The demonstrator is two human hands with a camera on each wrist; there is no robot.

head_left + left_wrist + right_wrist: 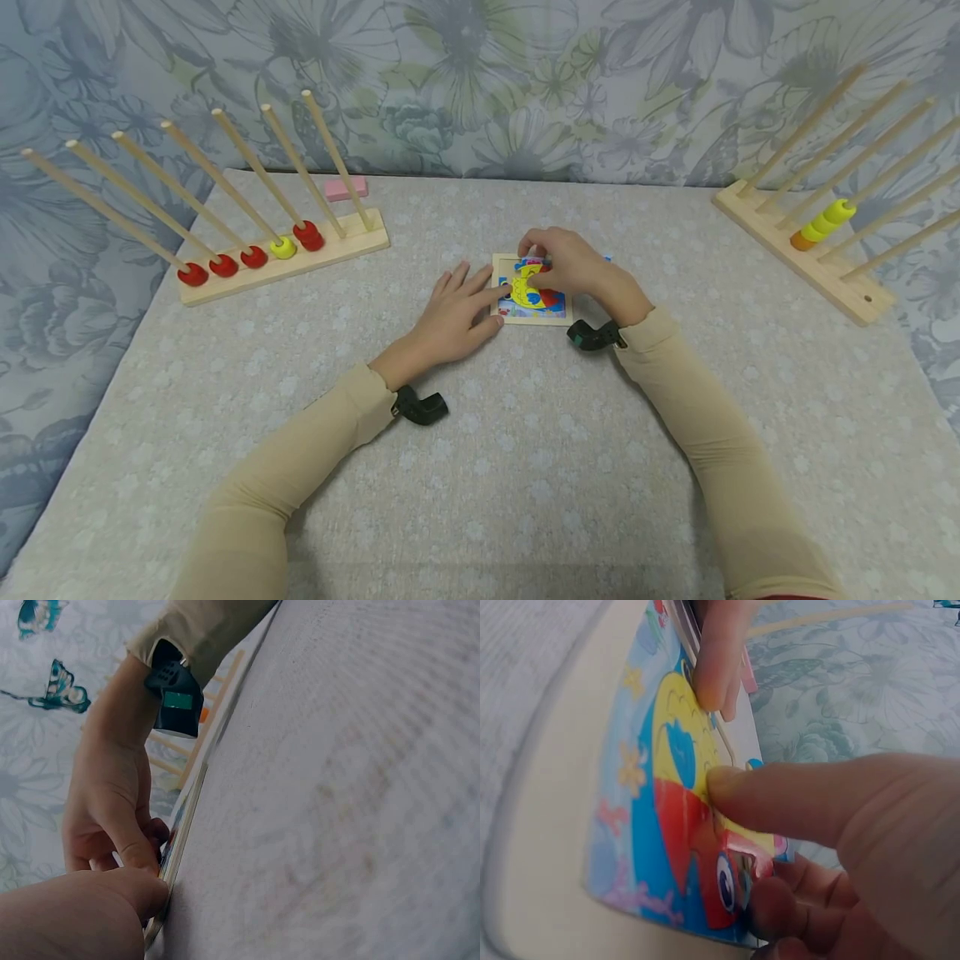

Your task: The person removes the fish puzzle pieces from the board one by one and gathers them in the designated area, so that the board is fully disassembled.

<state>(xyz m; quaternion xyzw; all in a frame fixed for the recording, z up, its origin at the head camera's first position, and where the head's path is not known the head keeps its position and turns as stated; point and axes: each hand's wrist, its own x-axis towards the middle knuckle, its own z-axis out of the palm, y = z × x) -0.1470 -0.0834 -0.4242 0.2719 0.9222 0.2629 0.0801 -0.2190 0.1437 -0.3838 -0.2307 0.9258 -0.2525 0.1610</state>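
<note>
A small wooden picture puzzle (532, 321) lies flat mid-table, showing a yellow and red fish on blue. My left hand (453, 321) rests at its left side, fingers spread. The thumb is at the frame's near left corner and the index fingertip reaches onto the yellow part of the fish (676, 705). Over the puzzle's right half, my right hand (573, 262) pinches a puzzle piece (742, 851) by the fish's eye. Its thumb (739, 787) presses the picture while its other fingers curl at the edge. The palm hides part of the puzzle in the head view.
At the left, a wooden peg stand (300, 267) bears red and yellow beads. A pink block (347, 188) lies behind it. Another peg stand (825, 275) at the right holds yellow and orange beads. A floral-patterned wall (465, 83) rises behind the table.
</note>
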